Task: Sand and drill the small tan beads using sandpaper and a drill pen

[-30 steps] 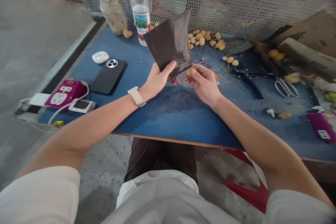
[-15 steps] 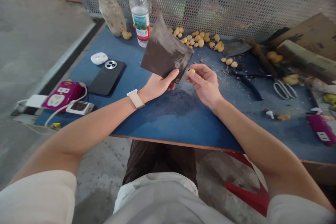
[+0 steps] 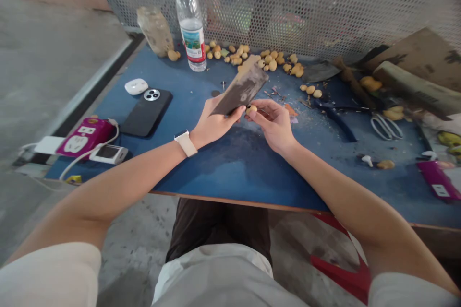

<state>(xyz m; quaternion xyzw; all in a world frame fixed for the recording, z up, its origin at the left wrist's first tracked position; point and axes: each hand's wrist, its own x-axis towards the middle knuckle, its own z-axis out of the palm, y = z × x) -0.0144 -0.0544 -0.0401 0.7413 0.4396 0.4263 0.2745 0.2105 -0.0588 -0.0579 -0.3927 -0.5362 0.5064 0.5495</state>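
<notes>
Over the blue table [image 3: 201,187] — right hand [image 3: 274,123] pinches a small tan seed [image 3: 251,110]; left hand [image 3: 219,123] grips dusty sandpaper [image 3: 240,90].

A phone [image 3: 146,112] lies left of the hands [image 3: 219,122], pliers [image 3: 336,123] right.

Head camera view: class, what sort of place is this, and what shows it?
Probably an improvised small-crafts workshop: a blue-topped workbench scattered with dust, a dark sandpaper sheet coated with pale dust, a heap of small tan seeds, and blue-handled pliers.

Rough dark sandpaper [image 3: 240,90] dusted pale, above a matt blue tabletop [image 3: 230,172].
</notes>
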